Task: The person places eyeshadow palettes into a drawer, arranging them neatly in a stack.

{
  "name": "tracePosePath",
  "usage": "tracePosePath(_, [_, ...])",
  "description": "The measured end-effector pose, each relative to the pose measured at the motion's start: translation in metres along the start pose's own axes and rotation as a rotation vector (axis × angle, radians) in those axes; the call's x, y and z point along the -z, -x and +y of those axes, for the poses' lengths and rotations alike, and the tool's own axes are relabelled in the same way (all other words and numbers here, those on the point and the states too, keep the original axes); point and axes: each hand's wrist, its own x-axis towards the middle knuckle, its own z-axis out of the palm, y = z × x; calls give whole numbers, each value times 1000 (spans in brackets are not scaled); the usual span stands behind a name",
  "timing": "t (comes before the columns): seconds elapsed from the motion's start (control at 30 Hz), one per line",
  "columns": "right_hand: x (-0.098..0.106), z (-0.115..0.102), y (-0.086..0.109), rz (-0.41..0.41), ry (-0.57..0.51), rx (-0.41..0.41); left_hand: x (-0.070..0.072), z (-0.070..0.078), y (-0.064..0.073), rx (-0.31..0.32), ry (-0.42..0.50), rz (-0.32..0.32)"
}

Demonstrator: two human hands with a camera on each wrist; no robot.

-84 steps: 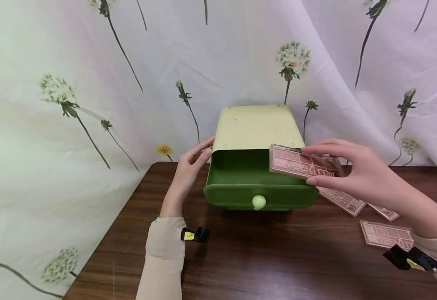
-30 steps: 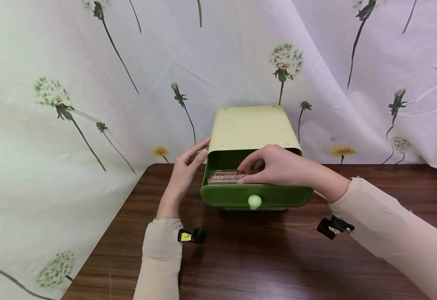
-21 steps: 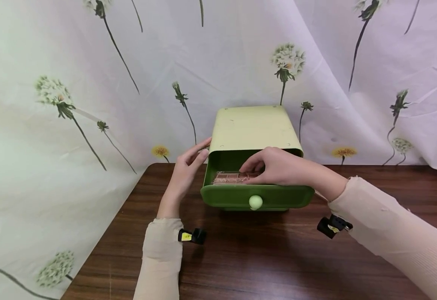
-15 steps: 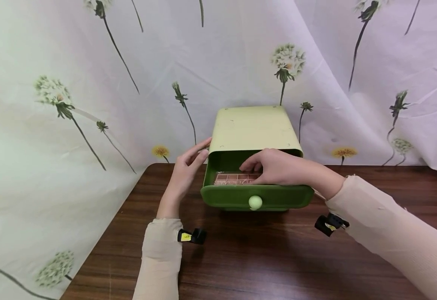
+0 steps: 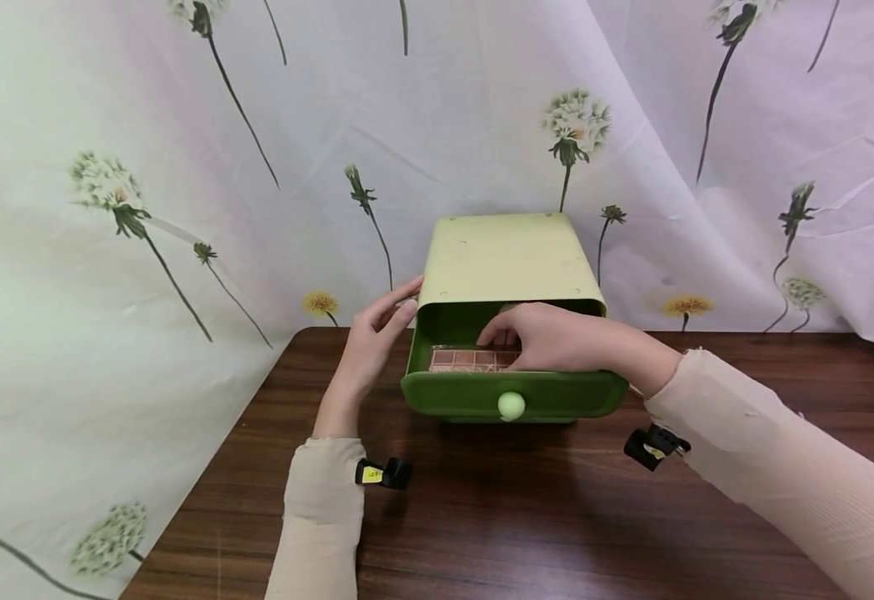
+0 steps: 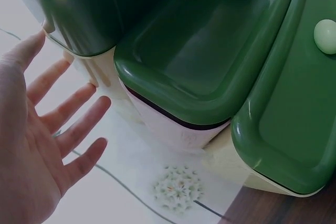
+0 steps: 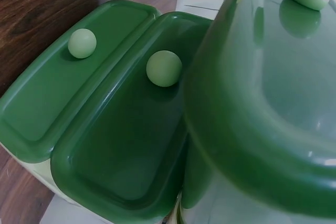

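A cream cabinet [image 5: 511,257] with green drawers stands on the table, its top drawer [image 5: 513,395] pulled out. Inside that drawer, an eyeshadow palette [image 5: 463,360] lies low behind the front panel. My right hand [image 5: 560,337] reaches in from the right and pinches the palette's right end between thumb and fingers; its fingertips are partly hidden. Against the cabinet's left side rests my left hand [image 5: 367,346]. The left wrist view shows the left hand [image 6: 44,140] with fingers spread and fairly straight, fingertips at the cabinet side. Drawer fronts [image 7: 131,135] hide the right hand in the right wrist view.
The brown wooden table [image 5: 481,517] runs up to a white curtain [image 5: 272,108] printed with dandelions. Two lower drawers with round pale knobs [image 7: 164,68] are pushed in. My right forearm [image 5: 774,450] covers the area right of the cabinet.
My right hand has carried the palette from above the drawer's right edge leftward and down into it. The palette now lies lower and flatter. My left hand has stayed against the cabinet.
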Motion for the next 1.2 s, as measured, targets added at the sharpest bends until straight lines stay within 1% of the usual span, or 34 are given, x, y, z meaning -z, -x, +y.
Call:
tracePosePath(0.27, [0,0,-4,-20,14,-7,0,0,-1,-5,0,2])
tracePosePath(0.37, [-1,0,-3,-12,14,-5,0,0,-1,-10,3,0])
tracePosePath(0.47, [-1,0,0,13,21,-3,-1,0,-1,-12,3,0])
tracePosePath(0.57, [0,2,4,34,25,24,-1,0,-1,-12,2,2])
tracePosePath(0.73, [5,3,19,53,-44,75,-2,0,0,-8,-1,3])
tracePosePath(0.83, [8,5,29,79,-86,101,-1,0,-1,-9,-2,5])
tracePosePath(1.0, [8,10,49,139,-147,105,-1,-1,-1,-8,-1,6])
tracePosePath(1.13, [8,15,67,209,-148,105,-1,-1,-1,-9,1,5])
tracePosePath(1.2, [7,17,77,249,-125,110,-1,-1,-1,-10,2,6])
